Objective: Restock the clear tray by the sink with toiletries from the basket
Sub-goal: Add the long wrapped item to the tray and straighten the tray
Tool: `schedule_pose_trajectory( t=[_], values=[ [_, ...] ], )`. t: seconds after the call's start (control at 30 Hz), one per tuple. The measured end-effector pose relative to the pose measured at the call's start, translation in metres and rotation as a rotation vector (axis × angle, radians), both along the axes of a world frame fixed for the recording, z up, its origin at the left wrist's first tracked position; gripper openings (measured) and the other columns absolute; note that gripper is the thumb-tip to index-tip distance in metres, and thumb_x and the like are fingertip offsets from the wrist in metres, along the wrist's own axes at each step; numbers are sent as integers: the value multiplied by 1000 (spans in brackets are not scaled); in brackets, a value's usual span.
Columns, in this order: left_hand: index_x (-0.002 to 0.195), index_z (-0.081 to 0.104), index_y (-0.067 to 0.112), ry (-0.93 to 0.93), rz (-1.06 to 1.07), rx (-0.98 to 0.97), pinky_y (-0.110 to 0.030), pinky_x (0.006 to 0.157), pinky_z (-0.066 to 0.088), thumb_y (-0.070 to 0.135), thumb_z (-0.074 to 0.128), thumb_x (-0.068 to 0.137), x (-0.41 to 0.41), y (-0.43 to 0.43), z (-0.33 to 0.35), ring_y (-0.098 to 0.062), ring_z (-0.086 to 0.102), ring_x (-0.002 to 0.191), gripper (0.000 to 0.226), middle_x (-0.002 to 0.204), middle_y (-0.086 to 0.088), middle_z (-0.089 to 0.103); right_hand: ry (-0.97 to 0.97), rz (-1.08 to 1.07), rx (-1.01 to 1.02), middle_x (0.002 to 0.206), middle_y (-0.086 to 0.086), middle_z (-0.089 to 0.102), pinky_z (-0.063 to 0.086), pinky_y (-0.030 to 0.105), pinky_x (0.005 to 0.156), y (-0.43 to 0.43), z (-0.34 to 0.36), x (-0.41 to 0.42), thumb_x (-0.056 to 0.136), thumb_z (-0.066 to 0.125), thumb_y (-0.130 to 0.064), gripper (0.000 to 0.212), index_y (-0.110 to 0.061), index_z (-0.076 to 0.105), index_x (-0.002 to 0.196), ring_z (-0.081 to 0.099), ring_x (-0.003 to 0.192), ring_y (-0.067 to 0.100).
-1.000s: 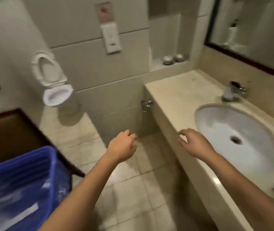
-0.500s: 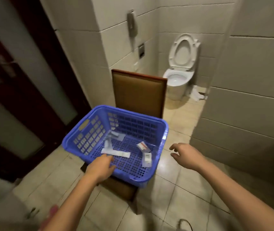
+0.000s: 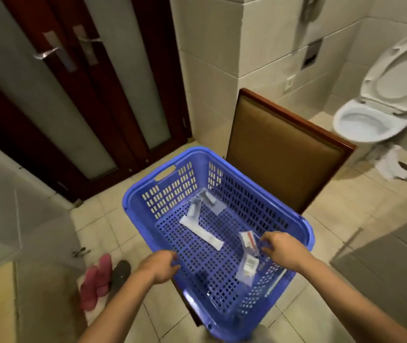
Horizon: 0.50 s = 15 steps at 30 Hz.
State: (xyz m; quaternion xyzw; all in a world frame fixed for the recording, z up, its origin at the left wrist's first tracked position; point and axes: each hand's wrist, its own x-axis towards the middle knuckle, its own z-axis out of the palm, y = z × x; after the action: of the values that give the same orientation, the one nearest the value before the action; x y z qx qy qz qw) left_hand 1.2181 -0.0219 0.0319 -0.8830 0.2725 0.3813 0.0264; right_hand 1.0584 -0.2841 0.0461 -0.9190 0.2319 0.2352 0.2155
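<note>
- The blue basket (image 3: 222, 157) sits on the seat of a padded chair (image 3: 286, 154). I'd guess that is to keep it at hand height rather than down on the tiles.
- The toiletries lie loose and flat on its perforated floor. A long white packet (image 3: 201, 231) lies across the middle, two clear sachets (image 3: 207, 201) sit toward the far wall, a red-striped sachet (image 3: 248, 240) is near the right side, and another clear sachet (image 3: 247, 266) lies just below it.
- The left hand (image 3: 159, 266) is at the basket's near-left rim with its fingers curled, probably to steady the basket. I cannot tell whether it actually grips the plastic or only hovers against it.
- The right hand (image 3: 281, 248) reaches inside with its fingers half-curled, the tips just beside the red-striped sachet, which looks like the chosen pick. Blur hides whether the fingers have closed on it. Nothing looks lifted.
- The clear tray and the sink are out of sight from here, so how full the tray is can't be judged.
- The sachets' contents and print are too blurred to read. Something long lies along the basket's right wall, but I can't identify it.
- The chair's legs are hidden under the basket, and the basket's near corner is smeared.
- A toilet (image 3: 370, 120) stands beyond the chair, and pink slippers (image 3: 96, 280) lie on the floor to the left.
</note>
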Motion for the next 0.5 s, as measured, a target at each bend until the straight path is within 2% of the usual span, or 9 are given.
schedule_pose_trajectory(
  t=[0.17,0.23,0.33,0.37,0.43,0.5],
  values=[
    [132,47,15,98,134,30,-32,89,43,30,43,97,21,-52,-34,-25,54,116,38,133,-9,53,58,27,46,119,8,60,48,41,87,-48,-31,52,99,42,-22,27,-16,50,124,59,103,26],
    [128,49,15,155,207,33,-33,86,45,29,41,98,24,-62,-51,-28,55,114,35,129,-12,55,103,57,81,120,9,59,47,37,79,-56,-49,71,100,41,-22,30,-14,46,129,57,94,25],
    [95,51,18,260,296,37,-34,77,44,25,41,97,33,-67,-86,-32,57,108,12,114,-16,58,154,74,144,96,8,62,37,30,59,-61,-87,95,99,41,-18,34,-12,45,132,46,65,19],
    [90,48,20,282,321,37,-35,77,44,25,42,97,36,-67,-97,-32,57,105,11,113,-16,58,163,61,163,91,9,63,35,30,56,-61,-99,101,99,41,-18,34,-13,46,132,44,60,17],
    [90,46,23,324,373,28,-34,74,42,27,42,98,45,-72,-117,-25,56,86,10,98,-7,57,198,51,191,83,9,60,31,29,51,-59,-125,112,100,39,-18,34,-13,45,132,40,55,15],
    [85,46,23,367,440,-3,-31,70,38,26,41,99,56,-78,-148,-13,43,68,16,79,3,46,238,58,203,76,5,54,28,27,48,-57,-159,123,101,38,-20,30,-11,45,128,39,56,17]
  ],
)
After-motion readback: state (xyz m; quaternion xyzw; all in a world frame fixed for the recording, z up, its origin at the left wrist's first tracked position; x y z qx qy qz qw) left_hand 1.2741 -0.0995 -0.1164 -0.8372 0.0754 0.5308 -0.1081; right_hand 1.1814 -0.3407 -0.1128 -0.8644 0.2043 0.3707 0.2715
